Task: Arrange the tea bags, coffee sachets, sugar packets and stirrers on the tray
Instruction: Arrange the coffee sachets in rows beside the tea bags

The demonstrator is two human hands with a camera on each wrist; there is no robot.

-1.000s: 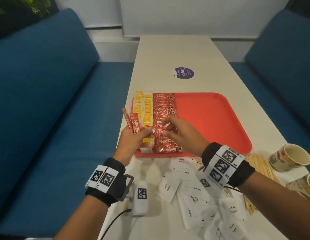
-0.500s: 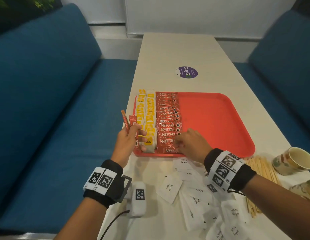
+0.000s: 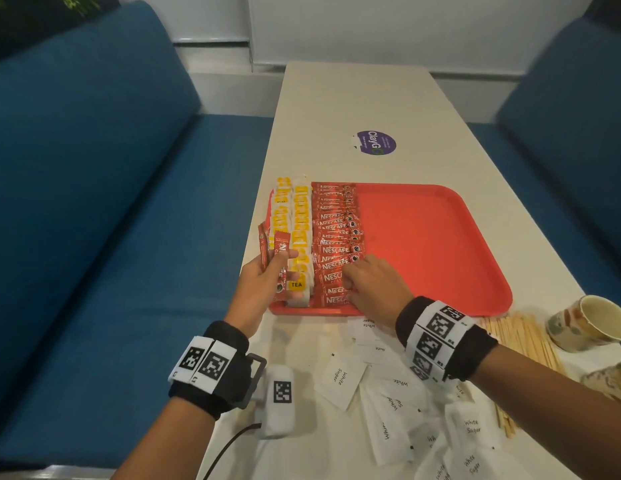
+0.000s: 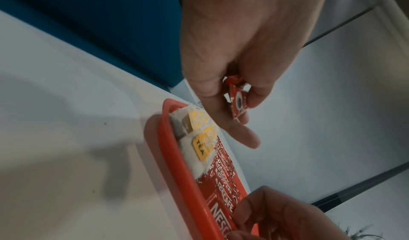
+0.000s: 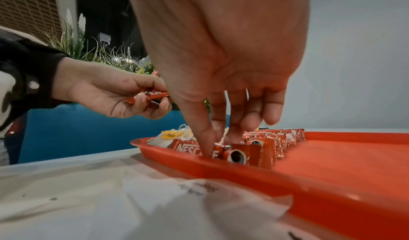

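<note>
A red tray lies on the white table. Two rows of tea bags with yellow tags fill its left edge, and a row of red coffee sachets lies beside them. My left hand hovers over the tray's left rim and grips a few coffee sachets upright. My right hand points down at the tray's near edge, with thumb and fingertips pinching one of the nearest sachets in the row. White sugar packets lie loose in front of the tray. Wooden stirrers lie to its right.
Two paper cups stand at the right table edge beyond the stirrers. A white tagged device with a cable lies by my left wrist. A purple sticker sits farther up the table. Blue sofas flank both sides.
My right hand took a sachet from my left hand, carried it down to the near end of the coffee row and now holds it there. The left hand keeps its sachets.
</note>
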